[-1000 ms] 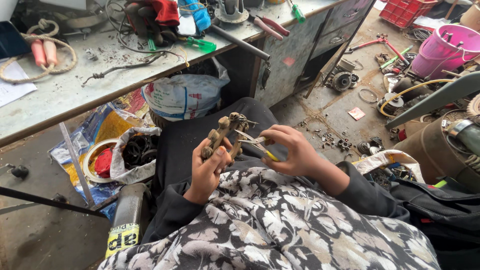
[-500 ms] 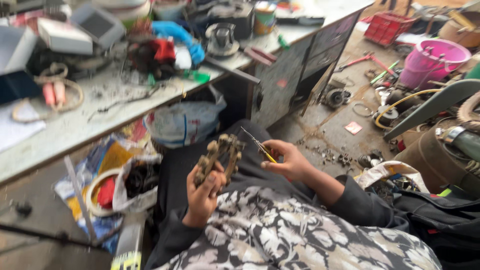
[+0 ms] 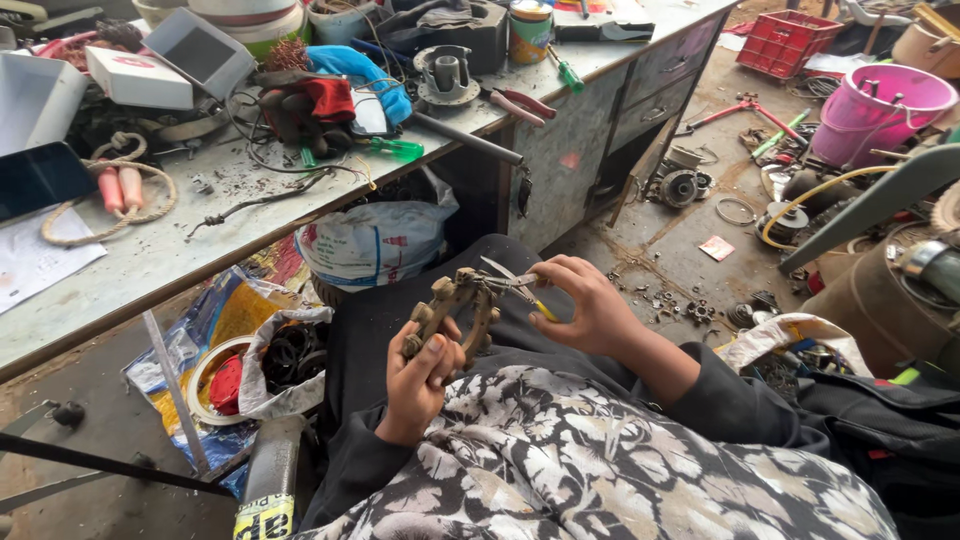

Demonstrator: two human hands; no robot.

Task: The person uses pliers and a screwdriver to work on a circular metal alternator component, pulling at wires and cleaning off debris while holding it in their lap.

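Note:
My left hand grips a dirty brown ring-shaped metal part and holds it up over my lap. My right hand holds small scissors with a yellow handle; their open blades touch the top of the ring part. Both hands are above my dark trousers and patterned black-and-white shirt. I am seated beside a workbench.
A cluttered grey workbench runs along the left with cords, a green screwdriver, pliers and boxes. A filled plastic sack sits under it. Bags of parts lie at left. A pink bucket, red crate and scattered parts lie to the right.
The scissors have moved from beside the ring part onto its top edge. The view has shifted up the bench. My left hand keeps its hold on the part.

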